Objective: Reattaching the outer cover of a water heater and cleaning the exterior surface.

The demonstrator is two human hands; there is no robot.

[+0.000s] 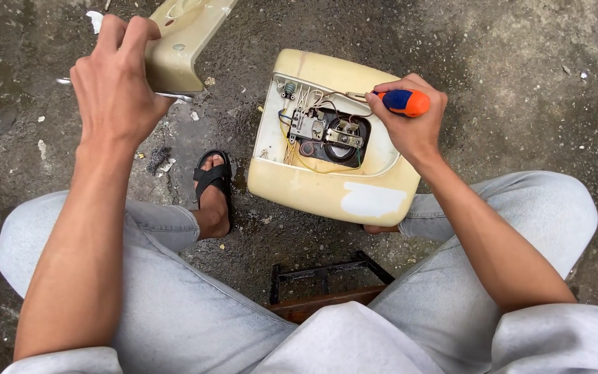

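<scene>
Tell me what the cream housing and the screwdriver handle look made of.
Cream housing: likely moulded plastic, yellowed, smooth and slightly glossy, with rounded edges and a white patch. Screwdriver handle in the right hand: probably plastic or rubber, glossy orange and blue.

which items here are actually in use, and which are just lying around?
In use:
left hand gripping the cream cover panel
right hand holding the orange-and-blue screwdriver
opened cream housing, wiring exposed

Lying about:
dark stool frame
white scraps on the wet concrete floor
</scene>
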